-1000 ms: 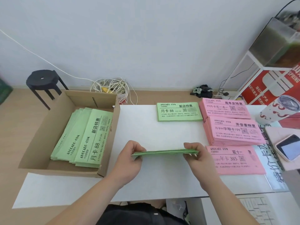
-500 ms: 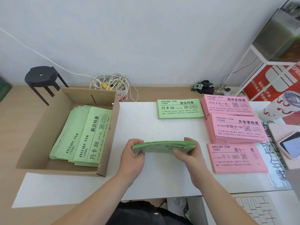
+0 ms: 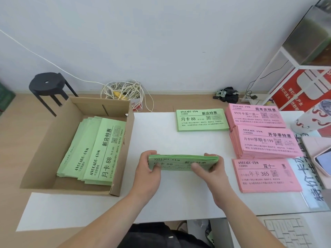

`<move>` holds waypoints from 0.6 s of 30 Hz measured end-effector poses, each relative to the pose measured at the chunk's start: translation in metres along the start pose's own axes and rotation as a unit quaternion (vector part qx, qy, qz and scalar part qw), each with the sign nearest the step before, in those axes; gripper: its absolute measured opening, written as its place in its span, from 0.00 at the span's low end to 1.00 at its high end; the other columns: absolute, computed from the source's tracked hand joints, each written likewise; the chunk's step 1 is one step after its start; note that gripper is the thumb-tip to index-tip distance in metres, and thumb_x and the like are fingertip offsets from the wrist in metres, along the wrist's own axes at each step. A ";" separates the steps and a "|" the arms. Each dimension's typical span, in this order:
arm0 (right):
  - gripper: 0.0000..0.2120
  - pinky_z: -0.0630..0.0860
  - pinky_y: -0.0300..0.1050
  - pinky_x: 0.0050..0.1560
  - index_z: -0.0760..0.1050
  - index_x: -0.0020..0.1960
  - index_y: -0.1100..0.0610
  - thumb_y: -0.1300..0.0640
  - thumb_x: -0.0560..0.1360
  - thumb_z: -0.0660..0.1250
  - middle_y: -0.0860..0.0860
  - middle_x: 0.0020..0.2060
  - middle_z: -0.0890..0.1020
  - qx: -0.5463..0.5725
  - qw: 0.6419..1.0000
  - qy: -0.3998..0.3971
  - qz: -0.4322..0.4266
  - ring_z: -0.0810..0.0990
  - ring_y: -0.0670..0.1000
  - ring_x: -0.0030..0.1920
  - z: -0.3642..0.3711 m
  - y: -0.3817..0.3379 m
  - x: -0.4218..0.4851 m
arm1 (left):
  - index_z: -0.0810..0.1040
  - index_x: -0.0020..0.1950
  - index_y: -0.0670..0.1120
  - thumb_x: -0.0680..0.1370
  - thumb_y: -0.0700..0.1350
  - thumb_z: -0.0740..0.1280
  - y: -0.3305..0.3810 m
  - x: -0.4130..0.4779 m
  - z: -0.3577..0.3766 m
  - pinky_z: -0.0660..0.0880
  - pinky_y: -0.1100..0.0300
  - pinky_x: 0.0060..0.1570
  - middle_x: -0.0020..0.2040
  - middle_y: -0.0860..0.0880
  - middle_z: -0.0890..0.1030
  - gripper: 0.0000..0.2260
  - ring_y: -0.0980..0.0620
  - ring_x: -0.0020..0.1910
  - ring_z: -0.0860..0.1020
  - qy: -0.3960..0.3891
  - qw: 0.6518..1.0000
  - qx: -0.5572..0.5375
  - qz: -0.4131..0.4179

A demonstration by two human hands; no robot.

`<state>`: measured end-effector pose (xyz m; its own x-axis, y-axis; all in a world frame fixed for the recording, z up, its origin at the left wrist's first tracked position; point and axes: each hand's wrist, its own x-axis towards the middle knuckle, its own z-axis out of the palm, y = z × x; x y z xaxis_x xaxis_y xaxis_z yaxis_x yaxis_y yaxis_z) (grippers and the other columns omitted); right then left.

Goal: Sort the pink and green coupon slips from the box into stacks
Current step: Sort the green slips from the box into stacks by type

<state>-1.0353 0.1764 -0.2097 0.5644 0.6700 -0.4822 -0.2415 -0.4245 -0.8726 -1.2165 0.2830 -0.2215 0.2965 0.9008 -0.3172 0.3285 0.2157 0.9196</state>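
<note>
Slips of green paper, gathered into one thick bundle (image 3: pixel 179 162), are being held between the two hands low over the white table (image 3: pixel 170 203), the printed face tilting up toward the person; I cannot tell whether its lower edge is touching the tabletop. The left hand (image 3: pixel 146 173) is gripping the bundle's left end, thumb lying on the print and fingers curling behind. The right hand (image 3: pixel 212 173) is gripping the right end the same way, thumb pressing across the face and fingers wrapping the far edge. Just right of the right hand a nearest pink stack (image 3: pixel 265 176) is lying flat, and beyond it a thicker pink stack (image 3: pixel 266 142) is sitting, with a third pink stack (image 3: pixel 256 115) farther still. Left of the left hand a cardboard box (image 3: pixel 41 158) is resting with its flaps open, and loose green slips (image 3: pixel 95 151) are lying fanned inside it. Straight ahead of the hands, well apart from them, a green stack (image 3: pixel 202 120) is lying flat, just beside the third pink stack. Far off to the right a phone (image 3: pixel 324 161) and a patterned tumbler (image 3: pixel 311 119) are sitting. On the floor beyond, a black stool (image 3: pixel 47 85) is standing behind the box and a tangle of white cable (image 3: pixel 123 92) is lying by the wall.
</note>
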 end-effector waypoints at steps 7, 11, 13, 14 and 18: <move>0.20 0.70 0.29 0.43 0.69 0.62 0.49 0.71 0.80 0.56 0.42 0.55 0.78 -0.081 0.990 0.102 -0.046 0.76 0.38 0.55 0.004 -0.005 0.018 | 0.68 0.61 0.55 0.85 0.40 0.59 0.004 0.021 0.012 0.70 0.65 0.41 0.51 0.53 0.79 0.10 0.53 0.44 0.75 0.000 0.997 0.061 0.038; 0.16 0.69 0.38 0.41 0.66 0.60 0.53 0.71 0.80 0.54 0.48 0.49 0.77 -0.129 0.985 0.111 -0.036 0.75 0.44 0.47 0.007 -0.007 0.027 | 0.67 0.67 0.52 0.83 0.39 0.59 -0.003 0.037 0.017 0.72 0.54 0.52 0.55 0.47 0.76 0.13 0.45 0.54 0.76 0.010 0.988 0.153 0.021; 0.14 0.70 0.41 0.40 0.66 0.58 0.53 0.70 0.79 0.56 0.48 0.48 0.77 -0.159 0.978 0.124 -0.053 0.76 0.48 0.46 0.006 -0.019 0.038 | 0.67 0.67 0.48 0.83 0.39 0.58 0.005 0.049 0.018 0.75 0.49 0.55 0.56 0.45 0.77 0.13 0.43 0.56 0.76 0.006 0.984 0.177 0.032; 0.14 0.70 0.43 0.41 0.66 0.58 0.54 0.70 0.79 0.56 0.49 0.49 0.77 -0.173 0.975 0.125 -0.065 0.76 0.49 0.48 0.004 -0.026 0.042 | 0.68 0.67 0.47 0.83 0.39 0.58 0.012 0.054 0.019 0.76 0.47 0.56 0.56 0.45 0.78 0.12 0.43 0.56 0.77 0.002 0.983 0.181 0.040; 0.18 0.72 0.40 0.41 0.70 0.62 0.52 0.70 0.78 0.59 0.48 0.51 0.79 -0.210 0.963 0.137 -0.097 0.79 0.50 0.52 -0.006 -0.065 0.066 | 0.71 0.63 0.45 0.81 0.36 0.59 0.042 0.085 0.022 0.75 0.50 0.56 0.58 0.47 0.75 0.12 0.45 0.57 0.76 -0.003 0.985 0.152 0.085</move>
<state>-0.9775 0.2442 -0.1838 0.7681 0.6000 -0.2238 0.1979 -0.5548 -0.8081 -1.1578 0.3603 -0.2145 0.3753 0.9118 -0.1667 0.5273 -0.0621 0.8474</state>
